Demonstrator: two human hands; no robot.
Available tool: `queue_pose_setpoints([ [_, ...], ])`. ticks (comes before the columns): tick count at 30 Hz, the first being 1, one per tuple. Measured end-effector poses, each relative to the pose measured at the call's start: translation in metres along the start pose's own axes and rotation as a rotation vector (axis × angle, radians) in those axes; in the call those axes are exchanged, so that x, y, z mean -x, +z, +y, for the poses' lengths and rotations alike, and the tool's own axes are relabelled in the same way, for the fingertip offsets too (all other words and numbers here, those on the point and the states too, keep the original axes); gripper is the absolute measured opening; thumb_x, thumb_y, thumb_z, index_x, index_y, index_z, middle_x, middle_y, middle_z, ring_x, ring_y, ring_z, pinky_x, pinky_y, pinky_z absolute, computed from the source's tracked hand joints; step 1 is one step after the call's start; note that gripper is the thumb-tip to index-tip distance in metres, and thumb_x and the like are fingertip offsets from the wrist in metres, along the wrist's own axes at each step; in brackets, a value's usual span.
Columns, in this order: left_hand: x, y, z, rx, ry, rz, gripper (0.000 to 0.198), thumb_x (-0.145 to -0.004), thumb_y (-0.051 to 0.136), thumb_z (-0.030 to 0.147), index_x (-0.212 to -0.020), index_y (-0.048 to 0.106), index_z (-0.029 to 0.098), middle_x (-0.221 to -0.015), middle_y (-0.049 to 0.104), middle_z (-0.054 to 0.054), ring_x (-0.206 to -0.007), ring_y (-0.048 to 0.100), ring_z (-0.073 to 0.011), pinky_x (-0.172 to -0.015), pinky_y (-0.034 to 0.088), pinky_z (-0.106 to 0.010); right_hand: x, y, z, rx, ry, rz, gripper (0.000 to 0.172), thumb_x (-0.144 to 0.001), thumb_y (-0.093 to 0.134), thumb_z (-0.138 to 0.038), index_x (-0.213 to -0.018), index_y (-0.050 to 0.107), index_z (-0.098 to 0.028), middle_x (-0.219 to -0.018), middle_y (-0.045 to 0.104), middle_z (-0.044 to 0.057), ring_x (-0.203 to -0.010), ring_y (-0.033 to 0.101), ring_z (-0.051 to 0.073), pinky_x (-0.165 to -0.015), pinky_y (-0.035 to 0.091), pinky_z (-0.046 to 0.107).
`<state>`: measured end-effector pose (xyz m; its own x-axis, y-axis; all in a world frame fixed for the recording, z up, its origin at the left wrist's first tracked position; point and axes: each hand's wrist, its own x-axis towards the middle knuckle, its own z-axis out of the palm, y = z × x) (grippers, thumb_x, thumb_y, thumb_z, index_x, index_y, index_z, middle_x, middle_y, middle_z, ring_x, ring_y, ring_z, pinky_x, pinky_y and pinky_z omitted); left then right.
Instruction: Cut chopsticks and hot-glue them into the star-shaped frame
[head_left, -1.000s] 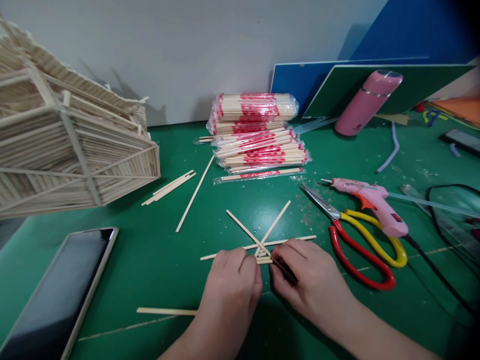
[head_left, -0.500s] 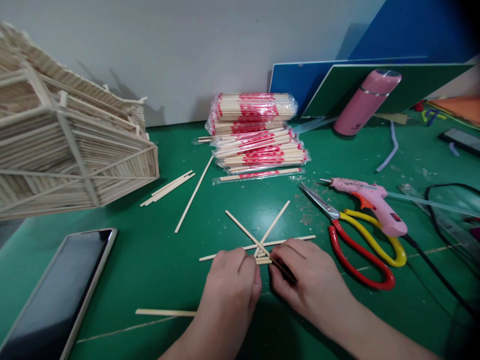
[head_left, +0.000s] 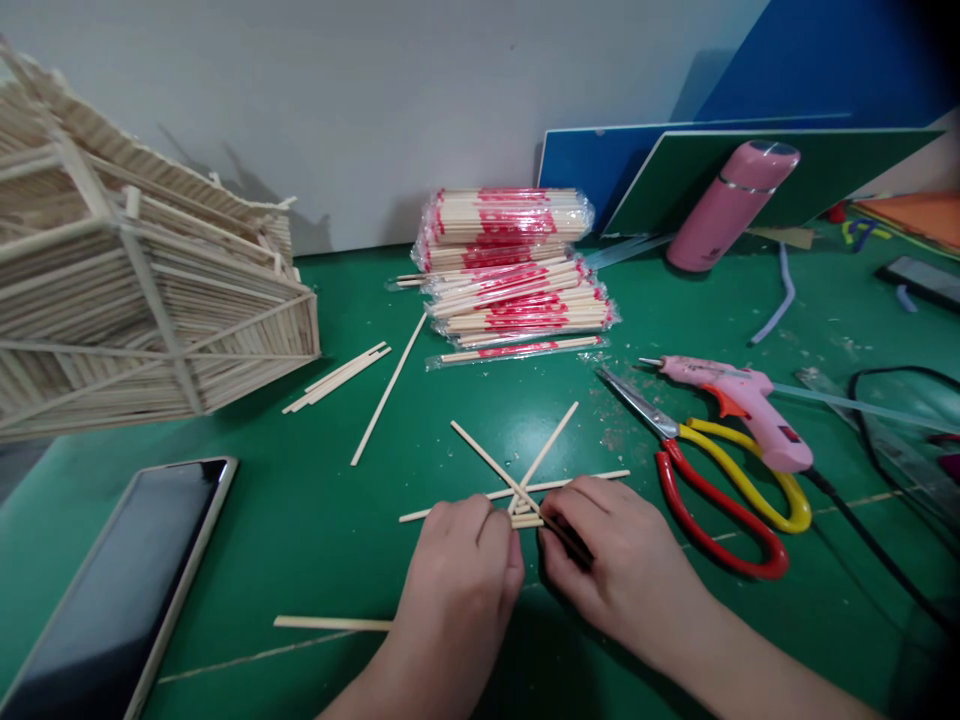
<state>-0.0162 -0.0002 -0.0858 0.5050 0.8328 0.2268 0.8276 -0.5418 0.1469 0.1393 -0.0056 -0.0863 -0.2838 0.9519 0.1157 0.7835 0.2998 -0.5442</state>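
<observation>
Thin wooden chopsticks (head_left: 491,462) cross one another on the green table, two of them slanting up and apart from the crossing point. Closed over the left part of this group is my left hand (head_left: 461,570), with stick ends (head_left: 529,521) showing beyond its fingers. My right hand (head_left: 615,550) is pinched at the right side of the same sticks. Both sets of fingertips are partly hidden, so the exact grip is hard to see. Another chopstick (head_left: 330,623) lies by my left wrist.
Wrapped chopstick packs (head_left: 517,290) are piled at the back. Left stand a large stick-built model (head_left: 150,290) and a phone (head_left: 120,590). On the right lie scissors (head_left: 675,435), a pink glue gun (head_left: 750,395) and its cord; a pink bottle (head_left: 735,205) leans behind.
Both hands and the sticks have hardly moved. Only a very slight shift of the whole view shows.
</observation>
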Motion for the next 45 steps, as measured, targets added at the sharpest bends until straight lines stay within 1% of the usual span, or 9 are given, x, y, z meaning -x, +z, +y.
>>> queue_pose_setpoints([
  [8,0.002,-0.002,-0.003,0.087,-0.068,0.038,0.013,-0.076,0.044,0.013,-0.072,0.056,0.016,-0.067,0.052,-0.003,-0.062,0.047,-0.0163,-0.058,0.038,-0.030,0.001,-0.006,-0.004,-0.055,0.018,-0.036,0.011,-0.072,0.048,-0.017,-0.080,0.056,-0.017,-0.076,0.053,0.004,-0.071,0.048,0.017,-0.064,0.037,0.031],
  [11,0.004,-0.005,-0.004,0.097,-0.072,0.068,0.011,-0.076,0.046,0.015,-0.076,0.057,0.015,-0.070,0.053,-0.004,-0.067,0.047,-0.0178,-0.060,0.038,-0.031,0.003,-0.010,-0.003,-0.096,-0.008,-0.009,0.014,-0.072,0.048,-0.016,-0.083,0.056,-0.017,-0.075,0.053,0.003,-0.070,0.049,0.016,-0.063,0.039,0.030],
  [17,0.004,-0.006,0.002,0.130,0.062,0.062,0.015,-0.079,0.044,0.013,-0.078,0.059,0.017,-0.067,0.054,-0.002,-0.063,0.046,-0.0161,-0.059,0.034,-0.031,0.003,-0.025,0.008,-0.149,-0.024,0.215,0.012,-0.074,0.047,-0.016,-0.084,0.055,-0.018,-0.076,0.056,0.003,-0.070,0.053,0.014,-0.063,0.043,0.027],
  [24,0.001,-0.008,0.002,0.101,0.030,0.030,0.020,-0.083,0.040,0.018,-0.082,0.060,0.016,-0.071,0.054,-0.004,-0.066,0.044,-0.0162,-0.059,0.031,-0.030,0.012,-0.043,0.030,-0.124,0.137,0.376,0.008,-0.074,0.052,-0.018,-0.082,0.055,-0.021,-0.071,0.057,0.000,-0.059,0.051,0.012,-0.054,0.043,0.024],
  [26,0.000,-0.008,0.001,0.077,0.033,0.028,0.022,-0.084,0.039,0.019,-0.083,0.061,0.016,-0.071,0.054,-0.004,-0.066,0.043,-0.0163,-0.059,0.031,-0.030,0.015,-0.042,0.031,-0.150,0.130,0.341,0.008,-0.075,0.051,-0.019,-0.082,0.055,-0.021,-0.071,0.056,0.001,-0.060,0.051,0.012,-0.054,0.043,0.025],
  [30,-0.002,-0.007,-0.001,0.016,0.067,0.048,0.021,-0.083,0.040,0.018,-0.083,0.061,0.017,-0.068,0.054,-0.003,-0.066,0.043,-0.0170,-0.059,0.030,-0.031,0.019,-0.032,0.022,-0.217,0.090,0.162,0.008,-0.076,0.049,-0.017,-0.081,0.054,-0.021,-0.074,0.055,0.000,-0.065,0.052,0.012,-0.058,0.042,0.024],
  [35,-0.004,-0.006,0.001,-0.011,0.056,0.059,0.017,-0.081,0.045,0.019,-0.078,0.062,0.019,-0.067,0.055,-0.002,-0.067,0.044,-0.0174,-0.061,0.029,-0.032,0.017,-0.023,0.011,-0.079,0.060,-0.030,0.007,-0.073,0.051,-0.018,-0.079,0.055,-0.021,-0.072,0.054,-0.001,-0.067,0.050,0.014,-0.060,0.038,0.026],
  [40,-0.004,-0.005,0.001,0.015,0.053,0.036,0.018,-0.081,0.044,0.018,-0.075,0.062,0.019,-0.070,0.057,-0.002,-0.069,0.047,-0.0168,-0.064,0.031,-0.031,0.016,-0.019,0.008,0.049,0.018,-0.065,0.007,-0.075,0.049,-0.020,-0.074,0.056,-0.020,-0.069,0.053,0.001,-0.068,0.049,0.015,-0.061,0.034,0.027],
  [45,-0.002,-0.001,0.000,-0.018,0.043,0.017,0.023,-0.082,0.042,0.018,-0.070,0.061,0.017,-0.068,0.057,-0.004,-0.063,0.047,-0.0159,-0.057,0.033,-0.028,0.015,-0.014,0.006,0.064,-0.005,-0.043,0.012,-0.077,0.046,-0.020,-0.074,0.057,-0.019,-0.068,0.054,0.002,-0.067,0.049,0.015,-0.061,0.034,0.026],
])
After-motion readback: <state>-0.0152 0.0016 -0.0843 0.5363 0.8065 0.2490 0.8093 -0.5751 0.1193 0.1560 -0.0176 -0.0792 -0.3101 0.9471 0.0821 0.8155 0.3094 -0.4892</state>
